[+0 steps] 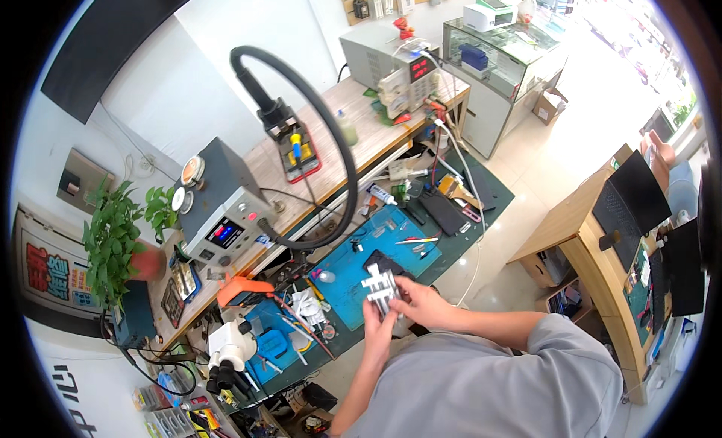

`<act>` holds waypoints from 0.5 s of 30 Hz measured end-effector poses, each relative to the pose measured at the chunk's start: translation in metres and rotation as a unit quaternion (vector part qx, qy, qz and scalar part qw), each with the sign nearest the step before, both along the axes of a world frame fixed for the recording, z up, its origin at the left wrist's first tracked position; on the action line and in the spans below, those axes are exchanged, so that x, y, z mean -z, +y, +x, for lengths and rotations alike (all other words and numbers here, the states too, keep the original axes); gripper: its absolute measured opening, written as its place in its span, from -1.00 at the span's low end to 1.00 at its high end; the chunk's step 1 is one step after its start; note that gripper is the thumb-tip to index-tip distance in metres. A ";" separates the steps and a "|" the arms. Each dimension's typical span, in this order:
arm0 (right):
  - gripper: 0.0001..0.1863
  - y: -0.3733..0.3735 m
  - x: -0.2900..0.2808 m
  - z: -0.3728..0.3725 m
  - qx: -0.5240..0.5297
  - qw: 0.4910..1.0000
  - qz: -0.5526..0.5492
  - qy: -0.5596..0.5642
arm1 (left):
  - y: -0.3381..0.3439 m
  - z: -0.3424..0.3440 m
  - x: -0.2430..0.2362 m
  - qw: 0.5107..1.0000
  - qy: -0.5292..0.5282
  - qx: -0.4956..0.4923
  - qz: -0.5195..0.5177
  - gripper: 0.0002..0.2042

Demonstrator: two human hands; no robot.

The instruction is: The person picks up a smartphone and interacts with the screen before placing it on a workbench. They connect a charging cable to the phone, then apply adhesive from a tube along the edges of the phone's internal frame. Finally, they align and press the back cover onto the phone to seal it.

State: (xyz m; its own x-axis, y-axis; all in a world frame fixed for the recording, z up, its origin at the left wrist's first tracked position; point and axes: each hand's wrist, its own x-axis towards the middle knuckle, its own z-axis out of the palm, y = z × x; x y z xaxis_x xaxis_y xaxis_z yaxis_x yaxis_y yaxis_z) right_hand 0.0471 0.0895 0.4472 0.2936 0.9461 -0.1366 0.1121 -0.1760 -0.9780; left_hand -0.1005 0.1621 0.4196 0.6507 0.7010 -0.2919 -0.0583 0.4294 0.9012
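Both my hands hold a small silvery metal fixture (381, 289) with several bars and blocks, like a clamp for small boards, above the front edge of the bench. My left hand (378, 329) has its fingers closed around the lower end. From the right side, my right hand (429, 304) pinches it with thumb and fingers. Just beyond, a dark flat phone-like piece (391, 263) lies on the blue work mat (346, 291), partly hidden by the fixture. A pencil-like tool with a red part (417, 240) rests on the same mat.
A microscope (232, 349) stands left of my hands, near an orange tool (244, 290). A thick black hose (353, 159) arches over the bench from the hot-air station (226, 227). A white cable (479, 242) hangs across the right side. Dark phones (444, 214) lie farther right.
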 end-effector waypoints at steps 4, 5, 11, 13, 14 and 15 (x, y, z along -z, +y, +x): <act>-0.28 0.006 -0.037 0.074 0.049 0.998 0.023 -0.024 | 0.022 0.079 -0.059 0.990 -0.063 0.117 0.053 -0.18; -0.29 0.014 -0.025 0.098 0.069 0.995 0.065 -0.020 | 0.032 0.099 -0.059 0.986 -0.058 0.135 0.078 -0.19; -0.41 0.090 -0.057 0.216 0.105 0.990 0.058 -0.072 | 0.129 0.206 -0.072 0.950 0.015 -0.127 0.286 -0.46; -0.39 0.118 -0.062 0.239 0.090 0.988 0.039 -0.117 | 0.172 0.239 -0.067 0.845 0.114 -0.210 0.478 -0.36; -0.37 0.132 -0.060 0.247 0.082 0.990 0.022 -0.111 | 0.187 0.255 -0.065 0.829 0.129 -0.225 0.495 -0.33; -0.36 0.144 -0.059 0.249 0.091 0.981 0.037 -0.168 | 0.201 0.268 -0.068 0.811 0.144 -0.241 0.514 -0.31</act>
